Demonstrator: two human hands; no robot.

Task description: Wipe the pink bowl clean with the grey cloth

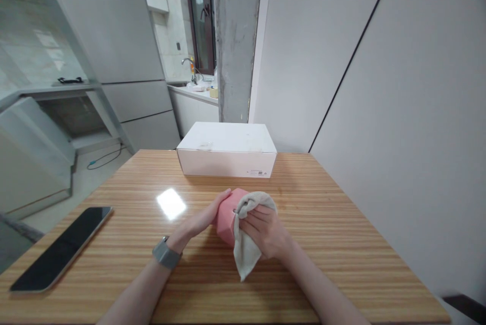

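Observation:
A pink faceted object (227,219), perhaps a small pot or box, is at the middle of the wooden table (326,244); the cloth hides much of it, so its exact kind does not show. My left hand (205,215), with a grey watch band at the wrist, holds it from the left side, fingers along its far edge. A pale grey-beige cloth (246,254) is bunched in my right hand (264,229), which presses it against the right side of the pink object. One corner of the cloth hangs down toward me.
A white closed box (228,163) stands at the table's far edge, beyond my hands. At the left edge lies a black-screened phone (63,249). White panels rise on the right; a fridge (110,26) and a sink counter (195,93) stand behind.

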